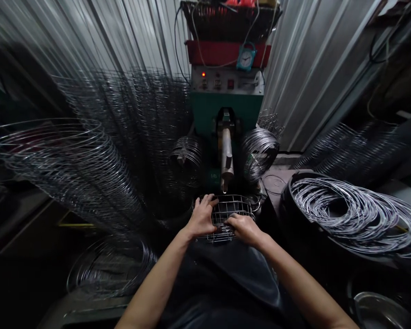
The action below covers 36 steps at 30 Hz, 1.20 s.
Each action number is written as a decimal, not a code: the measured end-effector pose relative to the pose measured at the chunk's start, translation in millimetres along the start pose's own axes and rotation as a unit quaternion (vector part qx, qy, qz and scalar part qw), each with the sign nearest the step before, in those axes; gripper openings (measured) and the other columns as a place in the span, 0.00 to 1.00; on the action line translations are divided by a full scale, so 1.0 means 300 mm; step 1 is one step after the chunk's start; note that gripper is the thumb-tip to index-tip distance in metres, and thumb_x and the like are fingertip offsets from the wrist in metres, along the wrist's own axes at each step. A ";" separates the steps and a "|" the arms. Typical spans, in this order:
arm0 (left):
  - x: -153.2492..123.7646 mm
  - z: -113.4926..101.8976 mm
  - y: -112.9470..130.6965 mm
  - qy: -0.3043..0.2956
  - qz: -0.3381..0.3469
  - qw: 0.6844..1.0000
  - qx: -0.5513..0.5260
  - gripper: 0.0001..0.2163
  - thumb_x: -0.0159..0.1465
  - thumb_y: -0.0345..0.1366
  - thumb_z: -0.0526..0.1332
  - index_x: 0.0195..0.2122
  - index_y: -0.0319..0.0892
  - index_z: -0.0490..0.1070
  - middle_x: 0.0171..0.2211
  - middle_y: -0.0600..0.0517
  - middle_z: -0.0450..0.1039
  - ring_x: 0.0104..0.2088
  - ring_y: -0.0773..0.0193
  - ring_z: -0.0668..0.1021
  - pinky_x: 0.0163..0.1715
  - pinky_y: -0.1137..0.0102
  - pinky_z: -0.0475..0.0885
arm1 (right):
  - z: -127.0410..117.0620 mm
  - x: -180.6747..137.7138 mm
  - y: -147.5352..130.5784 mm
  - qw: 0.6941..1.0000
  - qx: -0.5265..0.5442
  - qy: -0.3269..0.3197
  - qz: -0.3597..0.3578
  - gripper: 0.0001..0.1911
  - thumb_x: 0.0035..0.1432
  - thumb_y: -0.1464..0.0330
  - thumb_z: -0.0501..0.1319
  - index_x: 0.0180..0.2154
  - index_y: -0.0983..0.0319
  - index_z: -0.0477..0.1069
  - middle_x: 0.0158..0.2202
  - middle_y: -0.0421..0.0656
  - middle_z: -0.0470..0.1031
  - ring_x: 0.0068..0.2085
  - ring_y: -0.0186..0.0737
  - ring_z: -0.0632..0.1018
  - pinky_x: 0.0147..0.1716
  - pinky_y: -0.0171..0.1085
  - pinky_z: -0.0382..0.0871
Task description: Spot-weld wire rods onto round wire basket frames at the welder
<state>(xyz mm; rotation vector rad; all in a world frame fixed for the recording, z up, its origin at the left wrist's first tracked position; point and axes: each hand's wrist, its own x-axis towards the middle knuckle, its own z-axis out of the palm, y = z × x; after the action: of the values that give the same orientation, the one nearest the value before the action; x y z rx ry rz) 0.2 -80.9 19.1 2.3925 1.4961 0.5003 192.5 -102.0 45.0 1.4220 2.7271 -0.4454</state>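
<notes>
A small wire basket [238,205], a grid of thin bright metal rods, sits low in front of the machine and above my dark apron. My left hand [202,217] holds its left side, fingers over the far wires and thumb toward the near part. On the right, my right hand [245,228] is closed at the near wires, its fingertips partly hidden by the hand itself. Just beyond the basket, the metal electrode arm [227,151] of a green spot-welding machine [205,107] points down toward it, with a visible gap between them.
Wire rings hang on the machine's left [188,153] and right [260,151] sides. A black tub [287,205] with loose wire hoops [329,212] stands at right. Tall stacks of wire hoops [71,164] crowd the left. A blue clock [245,58] hangs above the control panel [238,82].
</notes>
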 end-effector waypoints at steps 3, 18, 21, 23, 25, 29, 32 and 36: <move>0.023 -0.005 -0.012 -0.001 0.004 1.000 -0.004 0.40 0.42 0.38 0.69 0.57 0.37 0.57 0.62 0.36 0.51 0.63 0.44 0.54 0.60 0.47 0.46 | 0.000 0.015 0.014 1.000 0.003 0.010 0.000 0.18 0.56 0.77 0.54 0.46 0.60 0.71 0.42 0.45 0.73 0.40 0.39 0.75 0.37 0.32 0.64; 0.127 -0.004 -0.060 -0.006 -0.019 0.999 -0.027 0.42 0.41 0.42 0.71 0.57 0.40 0.58 0.62 0.36 0.52 0.62 0.44 0.55 0.59 0.48 0.51 | -0.031 0.091 0.060 0.999 -0.011 0.039 0.033 0.17 0.58 0.74 0.53 0.48 0.57 0.71 0.45 0.44 0.73 0.43 0.40 0.75 0.38 0.34 0.65; 0.128 -0.001 -0.058 -0.006 -0.023 1.000 -0.018 0.42 0.41 0.40 0.71 0.57 0.41 0.58 0.62 0.36 0.51 0.62 0.43 0.55 0.59 0.46 0.51 | -0.009 0.086 0.058 0.998 -0.027 0.045 0.046 0.18 0.59 0.75 0.52 0.49 0.57 0.70 0.46 0.45 0.73 0.41 0.40 0.75 0.38 0.34 0.65; 0.141 -0.003 -0.061 0.002 -0.025 1.000 -0.007 0.41 0.41 0.40 0.71 0.58 0.41 0.57 0.62 0.36 0.50 0.62 0.41 0.54 0.58 0.45 0.49 | -0.001 0.100 0.062 0.997 -0.031 0.058 0.050 0.19 0.60 0.75 0.51 0.50 0.58 0.69 0.46 0.45 0.73 0.41 0.40 0.75 0.38 0.34 0.66; 0.164 -0.009 -0.069 0.010 -0.035 0.999 0.005 0.41 0.43 0.40 0.70 0.58 0.41 0.57 0.62 0.36 0.50 0.63 0.41 0.54 0.58 0.44 0.49 | -0.002 0.128 0.070 0.995 -0.029 0.076 0.059 0.19 0.61 0.74 0.50 0.50 0.58 0.69 0.47 0.45 0.72 0.42 0.39 0.75 0.38 0.34 0.66; 0.208 -0.019 -0.083 0.012 -0.046 0.999 -0.001 0.39 0.43 0.41 0.70 0.56 0.43 0.59 0.61 0.38 0.54 0.61 0.43 0.57 0.57 0.47 0.56 | -0.006 0.167 0.083 0.990 0.001 0.114 0.083 0.16 0.62 0.72 0.51 0.48 0.56 0.70 0.47 0.44 0.72 0.42 0.39 0.75 0.38 0.34 0.66; 0.216 -0.014 -0.089 0.024 -0.039 0.999 -0.005 0.39 0.42 0.44 0.71 0.56 0.44 0.60 0.59 0.40 0.56 0.60 0.46 0.59 0.56 0.51 0.59 | 0.025 0.128 0.100 0.967 0.102 0.213 0.092 0.17 0.58 0.68 0.57 0.50 0.58 0.67 0.50 0.46 0.69 0.43 0.40 0.74 0.42 0.35 0.67; 0.212 -0.008 -0.096 0.030 -0.047 0.998 -0.014 0.42 0.41 0.44 0.71 0.57 0.40 0.57 0.61 0.37 0.52 0.62 0.45 0.55 0.58 0.50 0.54 | 0.155 -0.004 0.148 0.893 0.318 0.294 0.125 0.15 0.59 0.63 0.53 0.45 0.63 0.68 0.42 0.48 0.73 0.43 0.42 0.74 0.45 0.39 0.67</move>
<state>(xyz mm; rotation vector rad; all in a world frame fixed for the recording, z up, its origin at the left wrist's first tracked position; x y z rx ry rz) 1.6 -11.1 18.8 2.2920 1.6073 0.5719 224.4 -91.4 -10.0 2.3763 2.8781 -1.1336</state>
